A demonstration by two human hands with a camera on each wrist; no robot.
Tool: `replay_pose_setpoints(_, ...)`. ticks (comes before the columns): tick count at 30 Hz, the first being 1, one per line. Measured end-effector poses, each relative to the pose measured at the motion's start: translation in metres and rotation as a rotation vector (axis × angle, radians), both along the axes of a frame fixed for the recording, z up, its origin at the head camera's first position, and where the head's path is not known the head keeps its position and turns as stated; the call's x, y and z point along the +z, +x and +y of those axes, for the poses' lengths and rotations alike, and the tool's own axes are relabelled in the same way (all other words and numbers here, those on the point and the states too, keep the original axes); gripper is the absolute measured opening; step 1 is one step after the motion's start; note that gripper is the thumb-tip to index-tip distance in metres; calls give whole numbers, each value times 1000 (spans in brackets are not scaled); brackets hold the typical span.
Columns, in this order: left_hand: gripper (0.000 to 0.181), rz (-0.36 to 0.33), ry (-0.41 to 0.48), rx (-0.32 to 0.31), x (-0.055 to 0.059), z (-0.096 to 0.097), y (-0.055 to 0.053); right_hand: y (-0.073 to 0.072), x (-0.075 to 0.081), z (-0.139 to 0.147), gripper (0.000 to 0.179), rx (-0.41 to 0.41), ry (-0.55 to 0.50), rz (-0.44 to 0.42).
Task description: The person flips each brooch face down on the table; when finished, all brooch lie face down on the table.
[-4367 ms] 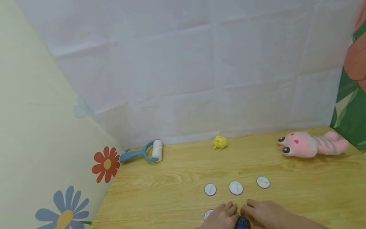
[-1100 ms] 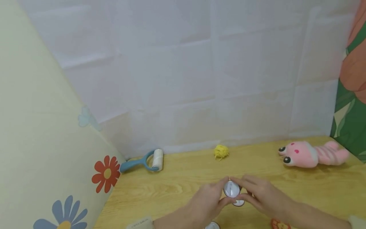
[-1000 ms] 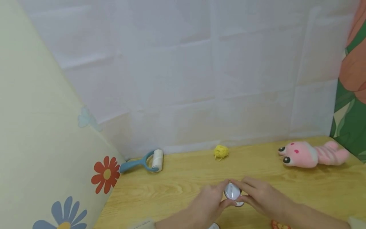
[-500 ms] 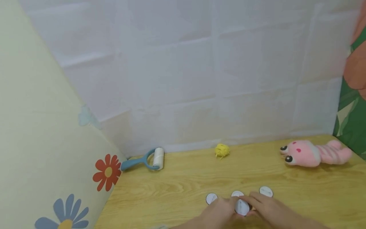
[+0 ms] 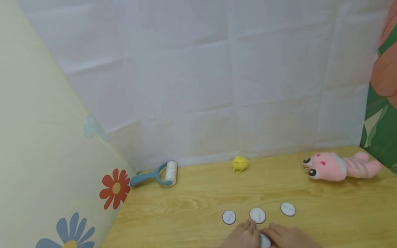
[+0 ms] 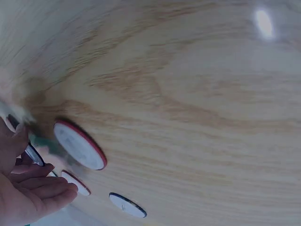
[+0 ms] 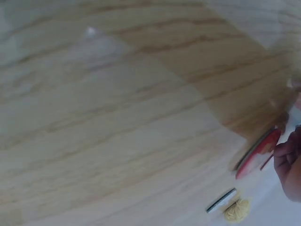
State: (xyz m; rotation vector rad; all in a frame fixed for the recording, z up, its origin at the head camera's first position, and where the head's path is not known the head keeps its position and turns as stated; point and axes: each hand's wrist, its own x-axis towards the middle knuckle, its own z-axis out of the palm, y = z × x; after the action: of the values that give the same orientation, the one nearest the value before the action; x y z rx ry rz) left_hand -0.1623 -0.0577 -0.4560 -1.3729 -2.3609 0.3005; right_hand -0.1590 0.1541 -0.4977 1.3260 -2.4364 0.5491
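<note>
Both hands meet at the bottom edge of the head view around a round pin-back badge (image 5: 265, 241) with its pale back turned up. My left hand (image 5: 242, 237) grips its left side and my right hand (image 5: 288, 237) its right side. The left wrist view shows the left fingers (image 6: 51, 186) bent about this dark-rimmed badge (image 6: 34, 153). In the right wrist view, the right hand (image 7: 289, 165) is partly cut off at the edge. Beyond the hands lie three badges with white backs up: left (image 5: 229, 217), middle (image 5: 257, 215) and right (image 5: 287, 209).
A red badge (image 7: 258, 153) lies beside the right hand, and a red-rimmed one (image 6: 80, 143) near the left. Along the back of the wooden table (image 5: 173, 217) are a blue-handled lint roller (image 5: 155, 175), a yellow ball (image 5: 240, 164) and a pink plush toy (image 5: 341, 166).
About a second ago both hands held the badge up above the table, over the row. They have since drawn it down toward the person, uncovering the three badges. Its pale side still shows.
</note>
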Motion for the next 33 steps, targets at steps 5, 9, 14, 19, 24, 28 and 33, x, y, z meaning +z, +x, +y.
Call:
replay_pose_setpoints(5,26,114,-30,-59,-7,-4,0,1,-6,-3,32,-18,57,101)
replay_pose_setpoints(9,26,146,-38,-81,-10,-6,-3,1,-5,-4,27,-27,76,154)
replay_pose_setpoints(14,25,143,-30,-97,-10,-9,-4,-1,-3,-3,24,-22,52,146)
replay_pose_setpoints(19,29,26,-43,-57,-1,1,-3,-4,9,10,24,-55,30,137)
replay_pose_setpoints(24,53,-145,-166,-7,13,36,-6,-4,29,45,43,-138,124,-126)
replay_pose_setpoints(28,58,-171,-157,-10,6,59,-3,0,27,74,64,-158,207,-271)
replay_pose_setpoints(33,42,-86,-43,-20,-16,76,3,3,13,97,54,-111,196,-306)
